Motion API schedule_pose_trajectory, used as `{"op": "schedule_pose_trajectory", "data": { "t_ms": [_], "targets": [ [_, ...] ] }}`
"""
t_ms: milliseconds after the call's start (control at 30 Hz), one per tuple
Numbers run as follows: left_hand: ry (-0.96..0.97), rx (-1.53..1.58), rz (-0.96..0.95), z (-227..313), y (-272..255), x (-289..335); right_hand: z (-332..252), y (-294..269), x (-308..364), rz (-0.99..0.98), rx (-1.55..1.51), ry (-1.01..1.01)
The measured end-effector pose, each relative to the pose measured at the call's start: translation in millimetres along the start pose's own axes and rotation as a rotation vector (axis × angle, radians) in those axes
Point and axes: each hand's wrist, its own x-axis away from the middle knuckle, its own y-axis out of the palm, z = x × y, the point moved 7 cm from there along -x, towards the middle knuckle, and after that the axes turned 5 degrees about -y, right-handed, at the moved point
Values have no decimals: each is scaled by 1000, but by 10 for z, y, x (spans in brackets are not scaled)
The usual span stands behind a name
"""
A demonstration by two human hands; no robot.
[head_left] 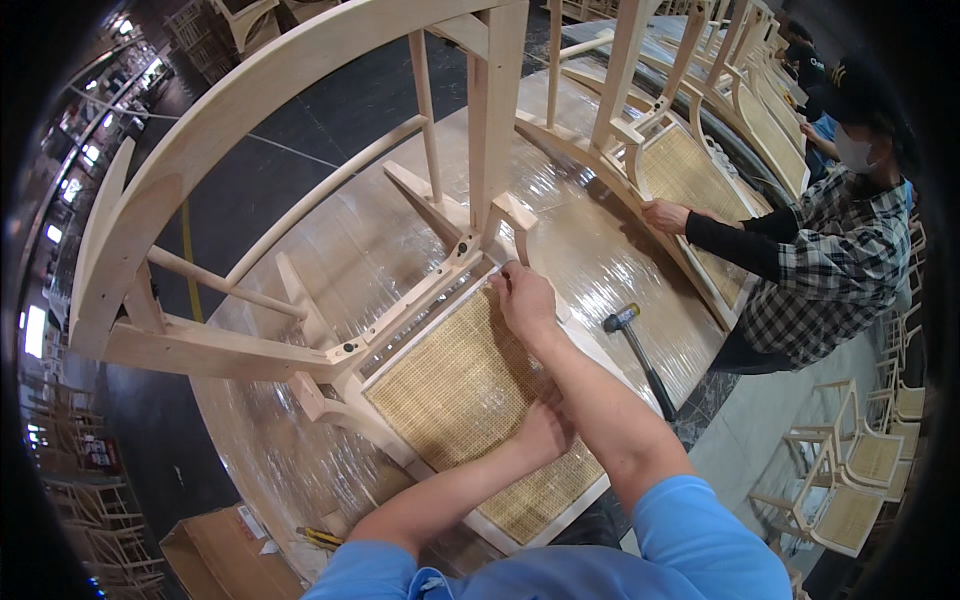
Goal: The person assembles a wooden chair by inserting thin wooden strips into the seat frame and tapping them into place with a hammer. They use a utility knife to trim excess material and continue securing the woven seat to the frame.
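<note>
An unfinished pale wooden chair lies on the table with its curved frame point(300, 70) rising at the back and its woven cane panel point(455, 375) flat in front of me. At the panel's far right corner, close to a bolted wooden joint, my right hand point(527, 305) is closed, fingers pinched together. Whatever is between those fingertips is too small to make out. Lower down, my left hand point(545, 432) is over the cane, partly behind my right forearm. Its fingers are mostly hidden. To the right of the panel lies a hammer point(640, 350) with a dark handle.
Glossy plastic film covers the round-edged table point(600, 270). At the right, a person in a checked shirt point(840, 260) works on another cane chair point(690, 170). A yellow cutter point(320, 538) and a cardboard box point(225, 555) are at the lower left. Finished-looking chairs point(850, 490) stand on the floor.
</note>
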Motion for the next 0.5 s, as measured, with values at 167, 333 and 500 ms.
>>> {"op": "schedule_pose_trajectory", "data": {
  "t_ms": [167, 333, 500],
  "targets": [
    [-13, -237, -31, -95, 236, -342, 2, 38, 55, 143, -10, -20],
    [7, -153, 70, -122, 264, -318, 21, 84, 142, 260, -74, 10],
    [-20, -423, -193, -210, 448, -289, 141, 245, 95, 91, -292, 16]
  ]
}}
